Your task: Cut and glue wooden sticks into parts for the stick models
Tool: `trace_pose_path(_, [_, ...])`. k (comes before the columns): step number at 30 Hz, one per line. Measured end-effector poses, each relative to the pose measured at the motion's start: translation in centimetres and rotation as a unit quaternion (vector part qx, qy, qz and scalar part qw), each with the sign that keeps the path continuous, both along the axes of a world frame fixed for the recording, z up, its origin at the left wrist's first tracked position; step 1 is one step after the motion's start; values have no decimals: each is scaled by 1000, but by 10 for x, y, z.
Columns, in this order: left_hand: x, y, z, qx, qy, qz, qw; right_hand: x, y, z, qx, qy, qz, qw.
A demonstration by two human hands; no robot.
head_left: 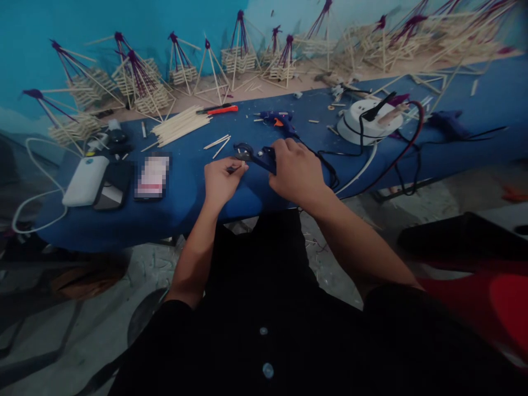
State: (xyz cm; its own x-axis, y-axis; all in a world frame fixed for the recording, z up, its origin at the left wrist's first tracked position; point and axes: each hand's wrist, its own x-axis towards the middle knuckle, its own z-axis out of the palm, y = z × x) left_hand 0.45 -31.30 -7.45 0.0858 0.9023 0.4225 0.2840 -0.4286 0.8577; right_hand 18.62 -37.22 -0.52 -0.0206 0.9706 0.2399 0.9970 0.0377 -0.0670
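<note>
My right hand [297, 169] is wrapped round the dark handles of a pair of pruning shears [260, 158]. Their curved jaws point left, towards my left hand [224, 180]. Between its thumb and fingers, my left hand pinches a thin wooden stick [244, 164], whose pale end shows right by the jaws. Whether the blades touch the stick I cannot tell. Just beyond my left hand lie a few short cut sticks [217, 142]. Farther back is a pile of long sticks [181, 127], with a red and black utility knife [218, 110] at its right end.
A blue glue gun [277, 119] lies beyond my right hand, its cable trailing right. At right stand a white round power strip [358, 124] and another glue gun [449, 124]. A phone [152, 176] and white power bank [86, 180] lie left. Stick structures [185, 74] line the wall.
</note>
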Motion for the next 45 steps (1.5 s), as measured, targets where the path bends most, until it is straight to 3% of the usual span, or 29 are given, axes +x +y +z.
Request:
trace_pose_path(7, [1,1,-1,-9,39,29,999,-1,-1,-2,16,-11,7,1000])
trace_pose_path(13, [1,3,-8,0,24,8,1000,-10,-4,13,-25,-10,-7,1000])
trace_pose_path(19, [3,2,-6,4,29,18,999,-12,-5,24,-58,-15,-27,998])
trace_pose_path(30, [11,4,2,19,89,43,995,7,2,19,-54,-65,-32,996])
trace_pose_path(37, [19,23,13,12,131,17,991,27,15,-3,-60,1,-64,996])
trace_pose_path(40, [19,34,18,-5,132,-11,991,36,23,-4,-84,43,-69,993])
trace_pose_path(45, [11,42,17,-102,21,-56,993,48,24,4,-96,187,-82,974])
